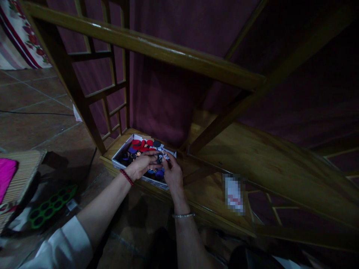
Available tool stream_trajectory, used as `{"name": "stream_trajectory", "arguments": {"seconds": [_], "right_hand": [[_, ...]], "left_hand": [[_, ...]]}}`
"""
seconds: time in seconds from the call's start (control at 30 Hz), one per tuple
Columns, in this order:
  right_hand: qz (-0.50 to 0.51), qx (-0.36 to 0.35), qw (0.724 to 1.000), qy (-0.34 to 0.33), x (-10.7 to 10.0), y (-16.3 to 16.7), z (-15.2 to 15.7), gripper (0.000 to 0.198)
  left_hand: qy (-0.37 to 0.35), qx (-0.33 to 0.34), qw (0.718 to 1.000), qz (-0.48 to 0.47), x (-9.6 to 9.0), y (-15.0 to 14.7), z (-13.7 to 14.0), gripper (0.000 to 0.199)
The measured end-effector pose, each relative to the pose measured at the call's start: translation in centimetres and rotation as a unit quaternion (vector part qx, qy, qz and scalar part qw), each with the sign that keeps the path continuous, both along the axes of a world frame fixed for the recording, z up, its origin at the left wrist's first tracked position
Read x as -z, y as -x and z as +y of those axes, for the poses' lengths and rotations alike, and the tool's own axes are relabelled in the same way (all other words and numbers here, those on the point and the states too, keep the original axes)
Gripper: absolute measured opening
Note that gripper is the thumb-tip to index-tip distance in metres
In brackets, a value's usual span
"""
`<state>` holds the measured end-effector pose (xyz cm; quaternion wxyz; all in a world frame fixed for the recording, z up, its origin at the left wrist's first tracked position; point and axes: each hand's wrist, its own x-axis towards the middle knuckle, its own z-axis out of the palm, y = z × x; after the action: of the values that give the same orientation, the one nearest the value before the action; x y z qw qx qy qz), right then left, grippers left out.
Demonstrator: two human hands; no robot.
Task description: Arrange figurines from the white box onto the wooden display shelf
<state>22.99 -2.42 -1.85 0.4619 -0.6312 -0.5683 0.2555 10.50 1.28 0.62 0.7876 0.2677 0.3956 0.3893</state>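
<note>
A shallow white cardboard box (116,164) sits on the lower wooden shelf, filled with small red, blue and black pieces that look like little figures with hats. Both hands are over the box. My left hand (141,165), a red bead bracelet at its wrist, has its fingers closed on a small dark piece with white marks (159,158). From the other side, my right hand (173,173) pinches at the same piece, its thumb and fingertips close together. The fingers partly cover the piece, so its exact kind is unclear.
A wooden shelf rail (146,46) crosses above the hands, with a lattice side (108,89) at left. A blurred white and red item (234,195) lies on the shelf at right. On the floor at left is a green tray with round holes (53,205).
</note>
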Motion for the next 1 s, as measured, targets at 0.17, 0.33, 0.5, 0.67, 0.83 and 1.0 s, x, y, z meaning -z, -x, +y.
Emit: {"name": "stream_trajectory", "arguments": {"seconds": [0.17,0.33,0.5,0.67,0.83,1.0], "right_hand": [[-0.012,0.014,1.0,-0.001,-0.12,-0.01,-0.09,0.034],[-0.014,0.019,1.0,0.001,-0.16,0.11,-0.12,0.036],[-0.009,0.02,1.0,0.001,-0.07,0.14,-0.07,0.036],[0.027,0.012,1.0,0.007,0.03,0.12,0.02,0.043],[0.04,0.012,0.999,0.005,0.13,0.15,0.11,0.039],[0.033,0.007,0.999,-0.002,0.13,0.1,0.14,0.038]], "left_hand": [[-0.015,0.003,1.0,-0.009,0.22,0.01,-0.11,0.022],[-0.02,0.001,1.0,-0.013,0.24,-0.01,-0.15,0.023],[-0.008,0.0,1.0,-0.01,0.03,0.01,-0.05,0.022],[0.006,-0.014,1.0,-0.017,-0.08,0.09,0.1,0.021],[0.004,-0.012,1.0,-0.02,0.21,0.23,0.23,0.02],[0.004,-0.005,1.0,-0.012,0.12,0.2,0.14,0.022]]}}
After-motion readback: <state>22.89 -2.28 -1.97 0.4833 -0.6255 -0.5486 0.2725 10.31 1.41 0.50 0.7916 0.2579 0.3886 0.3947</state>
